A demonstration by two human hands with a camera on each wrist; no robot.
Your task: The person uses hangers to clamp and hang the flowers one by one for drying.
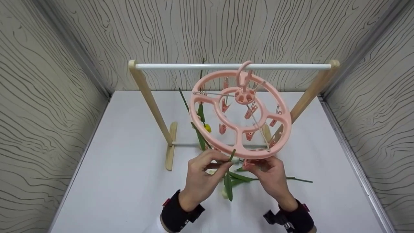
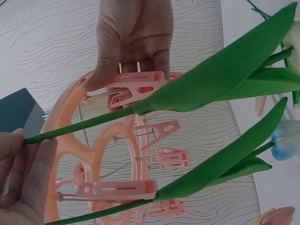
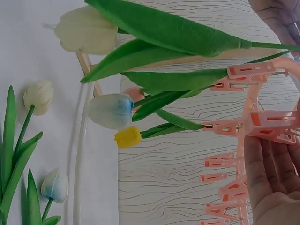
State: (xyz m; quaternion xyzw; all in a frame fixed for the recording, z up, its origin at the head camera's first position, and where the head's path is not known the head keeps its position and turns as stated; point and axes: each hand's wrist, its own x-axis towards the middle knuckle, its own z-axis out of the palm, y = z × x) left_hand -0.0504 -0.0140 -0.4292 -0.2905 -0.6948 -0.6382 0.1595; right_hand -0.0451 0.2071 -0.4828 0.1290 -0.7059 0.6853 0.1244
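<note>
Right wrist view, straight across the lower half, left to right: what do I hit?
White tulip on the table → white bar → yellow tulip → hanging pink clips → right hand. Left out the gripped clip: it overlaps the hand.

The white tulip [image 3: 168, 33], green-leaved, is held flower-down, stem end up, near a pink clip [image 3: 274, 125] pinched at the hanger's near edge. The hanger [image 1: 239, 138], a round pink frame ringed with clips, hangs tilted.
</note>
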